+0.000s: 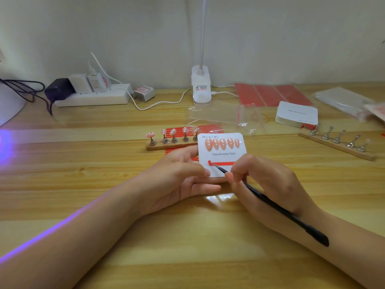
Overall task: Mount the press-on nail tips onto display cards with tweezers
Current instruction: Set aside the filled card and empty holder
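On the pale wooden bench (83,163), well in from its near edge, a short wooden stand with five pink pearl-dotted nail tips on metal pegs (173,138) waits just behind the left hand (177,180). That hand's fingers curl under and round the left edge of a white square display card printed "Handmade Nail" (221,155), thumb pressing its face. Five pink nail tips (222,143) already sit in a row across the card's top half; the lower half carries only a red adhesive strip (223,163), so by my reading the job on this card is about half done, with the five tips on the stand left to mount. The right hand (268,184) pinches slim black tweezers (270,202), whose point touches the strip's left end, likely lifting its backing. Toward the far right edge lie a stack of blank white cards (296,114) and a long wooden stand of bare metal pegs (337,142). The near half of the bench gives open room; the stand close behind the card leaves little slack for forward moves
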Motion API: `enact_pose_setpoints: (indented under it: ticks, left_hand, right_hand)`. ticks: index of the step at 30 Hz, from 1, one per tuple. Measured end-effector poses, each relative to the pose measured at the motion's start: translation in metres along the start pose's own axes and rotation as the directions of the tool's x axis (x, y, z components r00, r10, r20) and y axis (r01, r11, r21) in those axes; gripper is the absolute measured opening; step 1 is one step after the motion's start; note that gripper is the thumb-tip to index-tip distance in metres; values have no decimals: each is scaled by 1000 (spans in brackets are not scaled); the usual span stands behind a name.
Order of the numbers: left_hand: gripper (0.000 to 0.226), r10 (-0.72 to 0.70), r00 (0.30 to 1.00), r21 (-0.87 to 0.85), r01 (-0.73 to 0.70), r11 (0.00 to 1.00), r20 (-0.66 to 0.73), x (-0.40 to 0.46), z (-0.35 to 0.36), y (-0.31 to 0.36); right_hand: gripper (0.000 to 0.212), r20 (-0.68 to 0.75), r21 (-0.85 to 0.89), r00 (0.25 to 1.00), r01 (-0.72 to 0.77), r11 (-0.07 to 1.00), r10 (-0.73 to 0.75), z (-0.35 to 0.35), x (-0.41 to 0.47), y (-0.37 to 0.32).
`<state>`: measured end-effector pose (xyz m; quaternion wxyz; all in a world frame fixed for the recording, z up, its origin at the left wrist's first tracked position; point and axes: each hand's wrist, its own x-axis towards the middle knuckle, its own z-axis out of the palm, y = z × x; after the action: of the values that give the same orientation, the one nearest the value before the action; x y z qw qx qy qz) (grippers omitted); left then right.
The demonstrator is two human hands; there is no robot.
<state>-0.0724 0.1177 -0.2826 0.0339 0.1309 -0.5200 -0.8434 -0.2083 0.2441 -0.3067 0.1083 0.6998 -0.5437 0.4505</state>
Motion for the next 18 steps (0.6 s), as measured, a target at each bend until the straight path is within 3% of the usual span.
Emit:
enact_pose_setpoints:
  ticks: [8,18]
  left_hand:
    - [48,-8,1000,-9,8,1000,-7,0,-1,-1]
    - [46,-5,1000,-4,5,1000,-8,0,0,0]
  right_hand:
    - [10,-7,-37,999,-43,998,43,-1,1,-4]
    - [16,-64,39,988,-136,990,138,-3,1,-5]
